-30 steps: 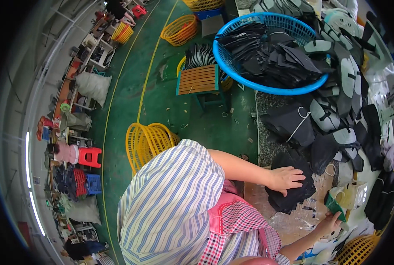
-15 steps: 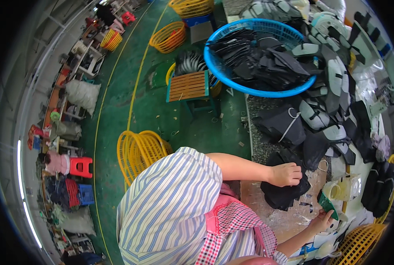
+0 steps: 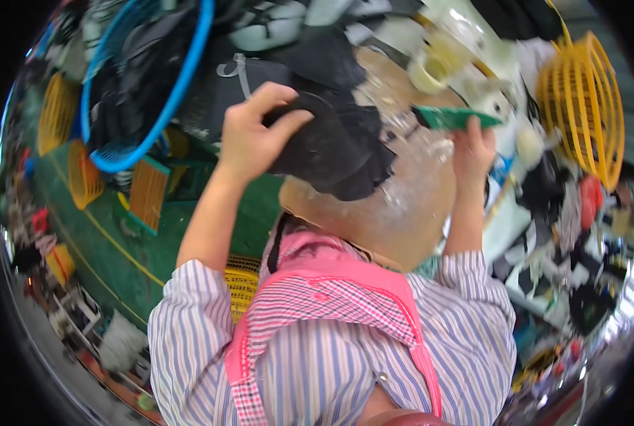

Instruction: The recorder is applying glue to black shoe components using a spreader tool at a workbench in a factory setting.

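My left hand (image 3: 254, 135) pinches the edge of a black fabric piece (image 3: 320, 142) between thumb and fingers, tilting it up. More dark pieces lie beneath it on the brown work board (image 3: 409, 206). In my right hand (image 3: 473, 148) is a green flat tool (image 3: 455, 118) with a dark tip that points left toward the black pieces. The tip is apart from them, above the board. Its exact kind is hard to make out. Beyond it stands a yellowish plastic cup (image 3: 428, 73).
A large blue basket (image 3: 202, 53) of black pieces is at the far left. A yellow basket (image 3: 594, 106) stands at the right. Black and grey pads (image 3: 268, 27) lie along the back. A wooden-topped stool (image 3: 148, 193) is on the green floor to my left.
The view has swung round to the right. My left hand, earlier with curled fingers over the black stack, now lifts a piece's edge. The green tool has turned to lie nearly level.
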{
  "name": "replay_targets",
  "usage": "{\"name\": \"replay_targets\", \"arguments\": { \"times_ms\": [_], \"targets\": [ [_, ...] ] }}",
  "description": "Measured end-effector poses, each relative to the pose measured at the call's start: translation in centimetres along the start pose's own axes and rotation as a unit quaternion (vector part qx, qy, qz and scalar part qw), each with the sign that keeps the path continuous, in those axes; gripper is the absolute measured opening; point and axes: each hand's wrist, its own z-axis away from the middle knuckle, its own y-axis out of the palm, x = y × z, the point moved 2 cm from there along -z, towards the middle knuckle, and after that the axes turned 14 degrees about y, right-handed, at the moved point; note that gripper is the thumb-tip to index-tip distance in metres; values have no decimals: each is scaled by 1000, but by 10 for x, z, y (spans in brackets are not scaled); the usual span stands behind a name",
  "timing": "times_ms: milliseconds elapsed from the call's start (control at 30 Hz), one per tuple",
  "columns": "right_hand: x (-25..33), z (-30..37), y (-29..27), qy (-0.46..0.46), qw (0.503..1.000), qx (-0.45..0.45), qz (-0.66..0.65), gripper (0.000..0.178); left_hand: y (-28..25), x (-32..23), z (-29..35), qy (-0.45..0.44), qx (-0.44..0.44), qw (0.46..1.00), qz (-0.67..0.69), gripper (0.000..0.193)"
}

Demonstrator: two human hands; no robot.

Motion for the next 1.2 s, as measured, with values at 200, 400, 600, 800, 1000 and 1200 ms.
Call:
{"name": "replay_targets", "arguments": {
  "times_ms": [200,400,600,800,1000,1200],
  "targets": [
    [-10,10,35,43,994,94,37,14,60,67,20,-135,143,979,59,31],
    [-22,14,49,66,989,105,84,10,67,54,15,-88,253,963,28,37],
    [-29,17,59,167,958,155,172,7,60,57,22,-143,218,965,28,34],
    [-41,-15,94,39,954,138,264,6,63,72,6,-161,203,965,-39,28],
    [-23,15,62,76,898,179,395,9,67,70,12,-176,217,960,-15,29],
    [-43,-12,95,71,956,131,253,6,67,72,12,-169,225,959,-30,29]
  ]
}}
